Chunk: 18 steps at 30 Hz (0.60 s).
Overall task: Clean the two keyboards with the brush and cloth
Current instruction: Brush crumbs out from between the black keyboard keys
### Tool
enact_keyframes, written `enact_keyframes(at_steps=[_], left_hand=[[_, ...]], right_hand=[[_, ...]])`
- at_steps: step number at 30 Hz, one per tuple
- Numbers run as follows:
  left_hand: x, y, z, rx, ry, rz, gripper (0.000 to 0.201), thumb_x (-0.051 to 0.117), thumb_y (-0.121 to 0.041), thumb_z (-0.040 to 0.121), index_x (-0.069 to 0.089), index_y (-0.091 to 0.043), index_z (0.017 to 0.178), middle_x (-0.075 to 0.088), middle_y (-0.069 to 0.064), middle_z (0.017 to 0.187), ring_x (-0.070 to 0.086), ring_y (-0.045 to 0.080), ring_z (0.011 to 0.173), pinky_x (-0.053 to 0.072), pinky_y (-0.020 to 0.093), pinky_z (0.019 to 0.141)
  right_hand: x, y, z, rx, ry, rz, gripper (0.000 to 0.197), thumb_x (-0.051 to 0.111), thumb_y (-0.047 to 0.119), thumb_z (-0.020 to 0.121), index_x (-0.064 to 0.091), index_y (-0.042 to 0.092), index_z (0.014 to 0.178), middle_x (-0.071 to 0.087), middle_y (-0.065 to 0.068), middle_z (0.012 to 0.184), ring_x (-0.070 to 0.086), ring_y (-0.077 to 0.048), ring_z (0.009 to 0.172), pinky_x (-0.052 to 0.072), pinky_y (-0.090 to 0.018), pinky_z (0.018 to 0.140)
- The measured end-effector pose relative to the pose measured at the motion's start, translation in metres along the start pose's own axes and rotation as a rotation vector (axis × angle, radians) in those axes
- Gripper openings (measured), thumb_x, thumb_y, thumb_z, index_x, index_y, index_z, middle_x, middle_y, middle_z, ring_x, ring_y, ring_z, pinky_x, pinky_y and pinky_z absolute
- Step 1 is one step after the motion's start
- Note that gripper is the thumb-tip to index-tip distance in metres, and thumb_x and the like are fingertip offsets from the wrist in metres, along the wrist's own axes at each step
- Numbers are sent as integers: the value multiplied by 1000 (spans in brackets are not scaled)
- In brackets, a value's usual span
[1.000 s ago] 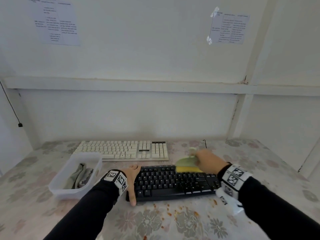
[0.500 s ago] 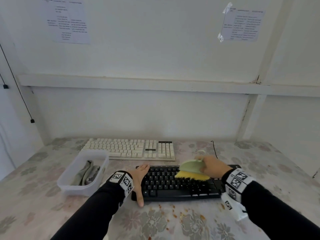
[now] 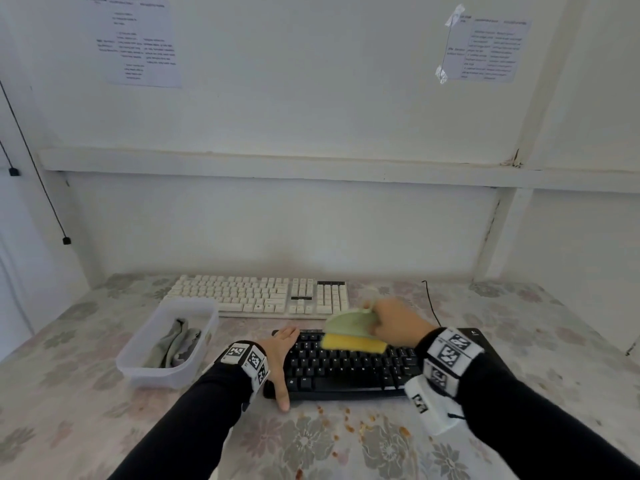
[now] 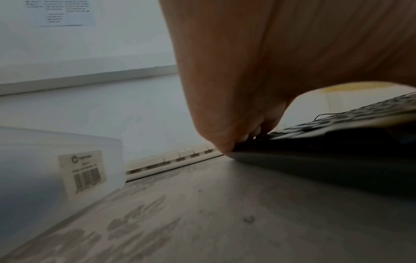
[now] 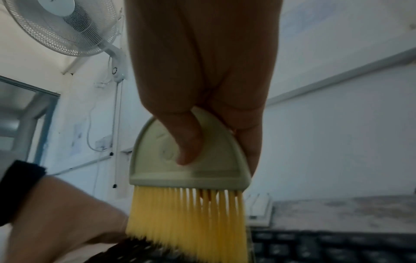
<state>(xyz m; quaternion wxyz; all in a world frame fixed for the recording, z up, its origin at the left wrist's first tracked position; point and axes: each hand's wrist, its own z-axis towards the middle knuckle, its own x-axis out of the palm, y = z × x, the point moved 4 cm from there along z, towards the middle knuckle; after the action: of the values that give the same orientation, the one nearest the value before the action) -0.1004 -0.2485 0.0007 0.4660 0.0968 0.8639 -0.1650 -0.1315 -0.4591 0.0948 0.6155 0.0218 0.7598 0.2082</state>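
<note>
While sweeping, grips the brush (image 5: pixel 190 160) in the right hand (image 3: pixel 398 323), thumb pressed on the pale green back and fingers curled behind, yellow bristles down on the far rows of the black keyboard (image 3: pixel 346 372). Has carried it leftward along those rows over the last second, from right of the middle to left of the middle, close now to the left hand (image 3: pixel 277 362). Lays that hand flat and straight-fingered along the keyboard's left end, fingertips at the far corner and thumb down at the near corner, bracing rather than grasping, just as a second ago. Suggests a pass nearing the end of a row, with orange-brown crumbs (image 3: pixel 363 426) already lying on the flowered table (image 3: pixel 69 410) just near of the keyboard; probably means more strokes to come here. Leaves the white keyboard (image 3: pixel 259 296) untouched on the far side and the grey cloth (image 3: pixel 173 344) lying in the clear tub (image 3: pixel 138 362) to the left, so judged well short of halfway. As for writing: shows white letters on the black keys, too small to read with confidence; a sticker (image 4: pixel 82 171) with a barcode and a round logo on the tub, wording blurred; a printed sheet (image 3: pixel 142 43) on the wall at left and a taped sheet (image 3: pixel 485 50) at right, text unreadable; black-and-white square markers on the wristbands (image 3: pixel 249 358).
</note>
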Motion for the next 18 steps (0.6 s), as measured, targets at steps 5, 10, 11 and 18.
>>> enact_keyframes(at_steps=[5,10,11,18], left_hand=[[2,4,4,0,-18,-8,149,90,-42,51,-22,-23,148,-27,-4,156,-15,13,145,8,37,119],[1,1,2,3,-1,-15,144,89,-38,58,-22,-19,148,-28,-3,155,-17,14,145,5,35,119],[1,1,2,5,4,-19,144,89,-38,58,-22,-20,148,-28,-3,155,-18,14,145,4,35,119],[-2,3,5,1,34,10,143,88,-39,59,-22,-19,148,-29,-3,155,-18,14,145,2,35,120]], right_hand=[[30,19,15,-40,100,15,46,49,7,92,42,13,137,53,-13,126,55,-18,94,48,-27,86],[16,-32,-6,94,90,-38,45,49,8,92,43,12,136,54,-11,124,52,-16,93,41,-18,78],[12,-45,-11,120,80,-48,43,49,9,91,45,13,134,55,-10,125,52,-16,95,40,-17,79],[-21,-136,-54,393,18,-182,35,50,8,90,51,7,124,57,-10,117,49,-16,90,36,-17,70]])
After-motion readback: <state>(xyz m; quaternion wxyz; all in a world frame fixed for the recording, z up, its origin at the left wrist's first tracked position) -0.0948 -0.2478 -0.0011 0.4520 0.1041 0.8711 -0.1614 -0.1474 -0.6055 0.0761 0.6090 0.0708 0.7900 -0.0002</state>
